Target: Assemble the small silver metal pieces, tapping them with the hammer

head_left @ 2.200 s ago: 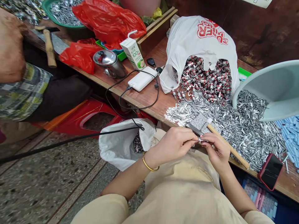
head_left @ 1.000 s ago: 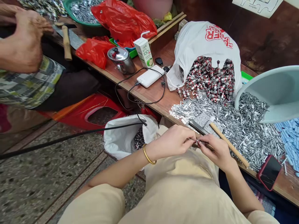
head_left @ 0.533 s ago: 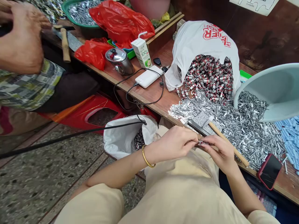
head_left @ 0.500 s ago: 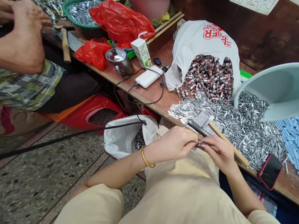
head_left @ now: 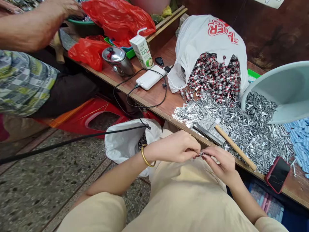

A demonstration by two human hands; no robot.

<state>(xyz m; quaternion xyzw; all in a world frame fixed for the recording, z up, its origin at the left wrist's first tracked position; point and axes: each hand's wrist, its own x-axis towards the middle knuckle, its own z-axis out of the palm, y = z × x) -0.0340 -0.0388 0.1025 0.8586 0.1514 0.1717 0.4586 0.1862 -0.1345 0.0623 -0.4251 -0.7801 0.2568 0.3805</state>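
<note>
Over my lap, right at the table edge, both hands meet at a small shiny metal part [head_left: 201,155]. My left hand [head_left: 180,147], with a gold bangle [head_left: 146,157] on its wrist, is closed in a pinch on its left side. My right hand [head_left: 220,160] pinches the other side between thumb and fingers. Fingers cover most of the part. Just beyond lie a dark metal bar [head_left: 208,135], a grey speckled block [head_left: 208,124] and a wooden-handled hammer [head_left: 235,147]. A large pile of loose silver metal pieces [head_left: 258,141] spreads behind them.
A white bag [head_left: 205,35] spills red-and-silver ringed pieces [head_left: 214,77]. A grey basin [head_left: 289,93] lies tipped at right, near a phone [head_left: 278,174]. Below the edge hangs an open white sack [head_left: 120,141]; a black cable [head_left: 72,141] crosses it. A co-worker's arm [head_left: 31,29] reaches in at upper left.
My hands have shifted slightly left and down with the metal part between them. The co-worker's hand has moved right to the green basin. The view has moved a little.
</note>
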